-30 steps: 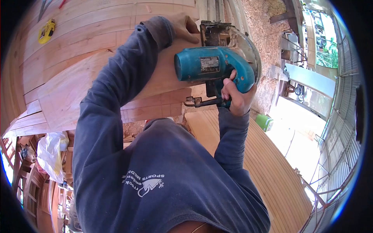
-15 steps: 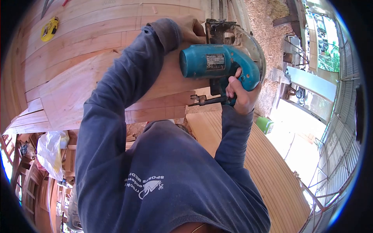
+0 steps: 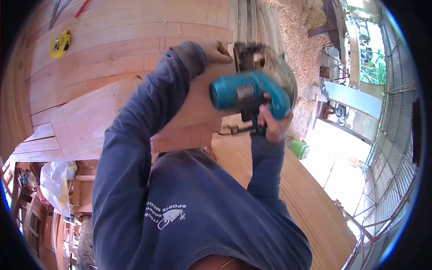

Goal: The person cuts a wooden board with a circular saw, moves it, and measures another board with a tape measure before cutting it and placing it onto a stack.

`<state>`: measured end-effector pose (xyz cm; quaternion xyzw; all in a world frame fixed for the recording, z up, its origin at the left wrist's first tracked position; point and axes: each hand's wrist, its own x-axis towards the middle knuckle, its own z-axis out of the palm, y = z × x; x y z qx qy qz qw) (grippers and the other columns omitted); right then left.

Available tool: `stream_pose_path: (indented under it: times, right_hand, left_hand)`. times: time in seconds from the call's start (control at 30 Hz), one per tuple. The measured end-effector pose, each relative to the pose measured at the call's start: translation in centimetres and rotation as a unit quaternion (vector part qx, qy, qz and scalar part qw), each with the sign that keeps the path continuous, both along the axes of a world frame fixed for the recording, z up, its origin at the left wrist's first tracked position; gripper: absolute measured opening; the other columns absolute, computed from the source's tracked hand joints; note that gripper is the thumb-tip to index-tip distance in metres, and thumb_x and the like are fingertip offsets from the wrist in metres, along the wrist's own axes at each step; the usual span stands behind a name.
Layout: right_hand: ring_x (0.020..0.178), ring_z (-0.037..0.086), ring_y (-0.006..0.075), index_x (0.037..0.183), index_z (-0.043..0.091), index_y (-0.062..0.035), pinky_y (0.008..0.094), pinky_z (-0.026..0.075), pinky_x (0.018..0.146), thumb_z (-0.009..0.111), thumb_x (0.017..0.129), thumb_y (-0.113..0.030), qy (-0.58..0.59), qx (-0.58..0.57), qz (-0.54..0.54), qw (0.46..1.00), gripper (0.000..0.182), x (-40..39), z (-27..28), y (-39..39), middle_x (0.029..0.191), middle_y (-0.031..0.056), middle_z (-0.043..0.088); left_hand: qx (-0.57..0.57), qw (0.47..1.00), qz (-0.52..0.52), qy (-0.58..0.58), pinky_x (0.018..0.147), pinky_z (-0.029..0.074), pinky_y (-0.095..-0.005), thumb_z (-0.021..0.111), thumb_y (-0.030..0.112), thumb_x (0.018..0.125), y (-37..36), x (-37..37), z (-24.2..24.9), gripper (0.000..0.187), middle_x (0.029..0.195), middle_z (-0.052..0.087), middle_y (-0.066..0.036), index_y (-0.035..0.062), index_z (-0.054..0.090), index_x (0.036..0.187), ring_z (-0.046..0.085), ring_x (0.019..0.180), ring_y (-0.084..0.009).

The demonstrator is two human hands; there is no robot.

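A teal circular saw [image 3: 234, 92], slightly blurred, sits at the right end of a wide reddish wooden board [image 3: 189, 105]. My right hand [image 3: 273, 125] is wrapped round the saw's rear handle. Just left of the saw's base plate, my left hand [image 3: 217, 51] rests on the board with its fingers curled in. A thin pale edge shows by its fingertips; what they grip, if anything, is hidden. The saw's blade cannot be seen, as its guard and base cover it.
A yellow tape measure [image 3: 60, 43] and a red pencil-like stick [image 3: 81, 8] lie on the planks to the far left. Sawdust [image 3: 299, 54] covers the ground at right. A grooved wooden panel [image 3: 310, 198] stands close by my right arm. A plastic bag [image 3: 55, 184] hangs at lower left.
The saw has come back toward my body along the board's end, still in my right hand. My left hand has shifted slightly the same way. The whole view has also tilted a little.
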<state>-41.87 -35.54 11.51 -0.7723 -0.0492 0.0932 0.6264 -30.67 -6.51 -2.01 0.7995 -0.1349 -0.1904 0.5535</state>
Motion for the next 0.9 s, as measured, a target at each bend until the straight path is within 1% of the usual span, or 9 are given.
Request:
stream_pose_path:
  times: [0.07,0.2,0.27,0.37,0.47,0.53,0.67,0.8,0.9]
  right_hand:
    - [0.053,0.053,0.008,0.119,0.067,0.0039,0.025,0.041,0.048,0.072,0.088,0.004,0.014,0.006,-0.063,0.998,0.032,-2.1,-0.9,-2.8,0.071,0.0023,0.061]
    - [0.049,0.055,0.0136,0.112,0.066,0.0074,0.0277,0.042,0.045,0.073,0.084,0.005,0.046,-0.077,-0.077,0.993,0.029,-2.0,5.2,-2.1,0.07,0.0087,0.064]
    - [0.045,0.053,0.0143,0.108,0.067,0.0065,0.0294,0.042,0.044,0.069,0.083,0.003,0.042,-0.201,-0.022,0.978,0.025,1.1,10.0,1.2,0.066,0.0082,0.062]
    - [0.069,0.069,0.0222,0.114,0.072,0.005,0.0316,0.054,0.063,0.074,0.078,-0.002,-0.04,-0.352,0.033,0.935,0.036,6.6,13.3,4.8,0.085,0.0146,0.072]
    - [0.091,0.073,0.0352,0.118,0.073,0.0022,0.0446,0.055,0.089,0.079,0.076,-0.008,-0.236,-0.559,0.128,0.784,0.043,11.8,15.8,12.9,0.096,0.021,0.075]
    - [0.089,0.075,0.0345,0.113,0.073,0.0007,0.0445,0.056,0.084,0.078,0.078,-0.01,-0.308,-0.566,0.185,0.742,0.037,16.4,16.2,18.2,0.094,0.0221,0.074]
    - [0.09,0.073,0.0456,0.118,0.069,-0.0079,0.051,0.058,0.079,0.074,0.083,-0.012,-0.427,-0.549,0.306,0.65,0.035,24.3,15.7,31.1,0.094,0.0263,0.074]
    - [0.101,0.073,0.0461,0.134,0.06,-0.0133,0.0524,0.058,0.087,0.075,0.082,-0.017,-0.386,-0.645,0.33,0.571,0.054,26.9,11.8,42.0,0.101,0.027,0.074]
    - [0.107,0.073,0.046,0.144,0.052,-0.018,0.0527,0.057,0.094,0.071,0.083,-0.017,-0.39,-0.74,0.326,0.441,0.064,28.0,7.9,47.8,0.11,0.0272,0.074]
  left_hand:
    - [-0.032,0.999,0.008,-0.003,0.09,0.056,-0.0375,0.077,0.043,0.091,0.2,0.6,-1.9,0.046,0.108,0.081,-0.016,0.0048,0.081,0.116,0.073,0.096,-0.021]
    - [-0.008,0.999,0.034,-0.006,0.086,0.057,-0.0404,0.076,0.035,0.087,4.9,-0.4,1.0,0.037,0.102,0.081,-0.015,0.008,0.082,0.112,0.075,0.096,-0.0268]
    - [-0.058,0.997,0.039,-0.016,0.082,0.057,-0.042,0.076,0.031,0.084,5.9,0.2,-1.2,0.034,0.098,0.08,-0.016,0.0087,0.083,0.109,0.076,0.09,-0.0297]
    - [-0.02,0.998,0.05,-0.033,0.083,0.057,-0.0442,0.075,0.021,0.082,7.6,-0.5,-0.6,0.03,0.099,0.079,-0.018,0.0055,0.081,0.106,0.074,0.094,-0.0367]
    - [0.028,0.996,0.052,-0.061,0.083,0.057,-0.0466,0.079,0.02,0.079,7.5,-1.3,-2.6,0.03,0.102,0.078,-0.018,0.0067,0.081,0.105,0.073,0.097,-0.0392]
    - [0.068,0.994,0.033,-0.083,0.084,0.057,-0.0477,0.081,0.021,0.077,7.3,-1.1,-4.7,0.03,0.103,0.078,-0.018,0.0073,0.081,0.105,0.073,0.098,-0.0398]
    - [0.088,0.991,0.021,-0.095,0.084,0.057,-0.0489,0.085,0.022,0.075,8.2,0.6,-3.3,0.031,0.104,0.078,-0.017,0.0095,0.081,0.103,0.073,0.1,-0.04]
    - [0.099,0.976,-0.02,-0.192,0.084,0.057,-0.0482,0.083,0.022,0.076,7.7,1.9,-4.6,0.029,0.104,0.078,-0.017,0.0103,0.081,0.103,0.073,0.097,-0.0402]
    - [0.055,0.983,0.005,-0.176,0.083,0.057,-0.0474,0.082,0.022,0.078,9.0,0.9,-3.1,0.03,0.104,0.077,-0.018,0.0099,0.081,0.105,0.073,0.095,-0.0394]
